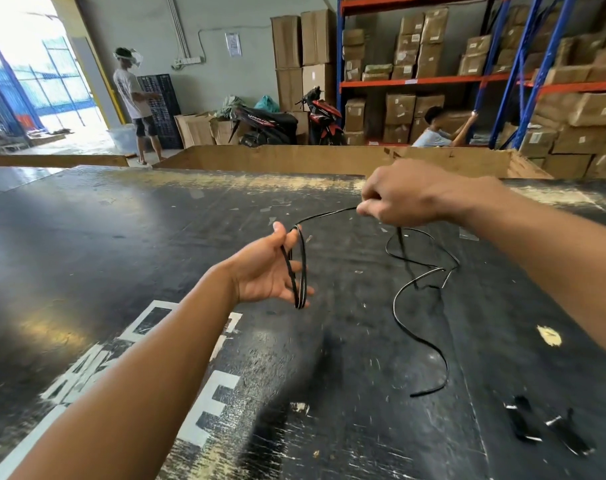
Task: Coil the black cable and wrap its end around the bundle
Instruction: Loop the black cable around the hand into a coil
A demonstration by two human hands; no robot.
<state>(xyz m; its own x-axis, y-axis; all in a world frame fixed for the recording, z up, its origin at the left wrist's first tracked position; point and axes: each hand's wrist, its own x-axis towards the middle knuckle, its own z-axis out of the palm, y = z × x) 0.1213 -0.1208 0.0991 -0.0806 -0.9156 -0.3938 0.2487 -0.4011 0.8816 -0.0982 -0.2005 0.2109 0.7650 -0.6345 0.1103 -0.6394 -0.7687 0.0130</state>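
A thin black cable (403,303) lies in loose curves on the dark table, its free end near the front right. My left hand (265,270) is held palm up above the table with two loops of the cable hanging over its spread fingers. My right hand (407,195) is further back and to the right, pinching the cable between thumb and fingers. A taut stretch of cable runs from that pinch to the loops on my left hand. The rest drops from my right hand down to the table.
The black worn table (156,237) has white painted letters at the front left. Two small coiled black bundles (544,427) lie at the front right. Wooden boards edge the far side. Behind stand two people, motorbikes, and shelves of cardboard boxes.
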